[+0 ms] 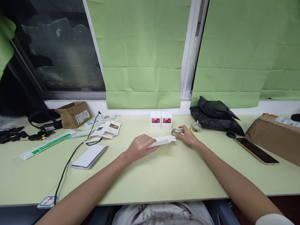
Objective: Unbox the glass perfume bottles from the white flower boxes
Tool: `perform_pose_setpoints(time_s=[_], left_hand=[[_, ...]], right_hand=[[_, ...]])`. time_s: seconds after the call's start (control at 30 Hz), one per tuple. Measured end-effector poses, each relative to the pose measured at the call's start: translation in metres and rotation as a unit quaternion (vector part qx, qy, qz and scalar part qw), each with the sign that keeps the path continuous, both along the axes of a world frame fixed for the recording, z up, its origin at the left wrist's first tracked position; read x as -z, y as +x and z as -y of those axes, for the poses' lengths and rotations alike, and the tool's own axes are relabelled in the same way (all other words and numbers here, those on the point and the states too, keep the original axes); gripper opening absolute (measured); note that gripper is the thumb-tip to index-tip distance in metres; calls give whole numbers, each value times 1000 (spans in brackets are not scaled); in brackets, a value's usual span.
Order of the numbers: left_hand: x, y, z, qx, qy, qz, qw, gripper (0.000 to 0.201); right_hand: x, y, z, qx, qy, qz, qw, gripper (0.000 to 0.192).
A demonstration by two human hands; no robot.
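Note:
My left hand is closed around one end of a white cardboard box, held tilted above the table, with small flaps showing at its right end. The fingers of my right hand are closed on a small round, shiny, clear-looking item near those flaps. Its exact kind is too small to make out. Just beyond my right hand lies a similar round glassy item with a yellow part. White boxes with pink-red pictures stand side by side behind my hands.
On the left are unfolded printed cartons, a folded white sheet, a black cable, a green-striped packet and an open brown box. To the right lie black plastic bags, a phone and a large cardboard box.

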State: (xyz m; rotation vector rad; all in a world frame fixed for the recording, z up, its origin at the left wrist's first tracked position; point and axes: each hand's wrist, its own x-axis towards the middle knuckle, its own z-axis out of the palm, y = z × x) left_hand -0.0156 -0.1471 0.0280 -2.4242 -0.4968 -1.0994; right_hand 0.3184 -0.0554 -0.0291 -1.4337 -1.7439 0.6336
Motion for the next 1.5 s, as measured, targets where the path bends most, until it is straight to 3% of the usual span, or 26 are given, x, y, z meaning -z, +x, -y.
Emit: perform_pose_setpoints(time_s=[0.13,0.37,0.5,0.6,0.7,0.77,0.87,1.07,1.17,1.23,1.33,1.5], left_hand=[[0,0,1,-12,12,-18,1000,8],[-4,2,4,-12,13,-29,999,2],[-7,4,6,-16,35,-42,998,12],[-6,6,6,-23,31,-53,998,24],[-2,8,4,-32,7,-65,997,29],[1,8,3,-37,-12,-73,997,31],[5,9,3,-29,-45,-75,996,32],[6,9,2,-2,-100,-35,994,20],[4,8,4,18,-123,4,992,45],[1,9,7,40,-161,44,985,49],[-4,11,12,32,-225,138,964,34],[-4,14,10,8,-276,224,935,33]], right_hand=[[2,1,-2,12,-8,-23,1000,67],[4,2,1,-11,14,50,999,75],[-2,1,6,-9,29,84,996,77],[-17,-4,15,7,125,103,987,58],[-37,-17,32,-9,215,45,975,31],[-47,-30,44,-55,192,-38,979,28],[-48,-50,57,-101,132,-126,978,40],[-38,-68,53,-106,47,-249,961,49],[-41,-66,52,-93,13,-316,944,50],[-44,-65,54,-87,-11,-345,935,50],[-45,-67,57,-89,-17,-357,930,51],[-43,-72,57,-91,12,-364,927,53]])
